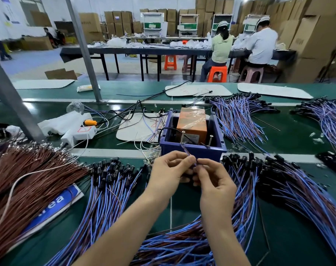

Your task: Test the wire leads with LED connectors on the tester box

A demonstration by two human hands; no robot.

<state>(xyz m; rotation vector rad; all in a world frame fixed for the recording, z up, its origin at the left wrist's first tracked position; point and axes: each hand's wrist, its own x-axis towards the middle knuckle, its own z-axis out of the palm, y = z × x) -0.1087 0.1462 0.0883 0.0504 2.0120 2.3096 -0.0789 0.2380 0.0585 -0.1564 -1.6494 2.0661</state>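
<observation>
Pinching one thin, dark wire lead (186,152) between thumbs and forefingers, the left hand (168,170) and right hand (215,181) meet just before the tester box (213,150), mid-width on the green bench (288,131). The lead's long axis slants up and away leftward, its tip near the left upright metal screw (183,138). The square navy plastic box holds an orange block (192,121) under glossy film.

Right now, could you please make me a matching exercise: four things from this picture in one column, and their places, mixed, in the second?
1 tester box
2 brown wires
3 wire lead
4 orange stool

a under a seated worker
b pinched by left hand and right hand
c at the far left
d just beyond the hands

Pairs: 1-d, 2-c, 3-b, 4-a
</observation>
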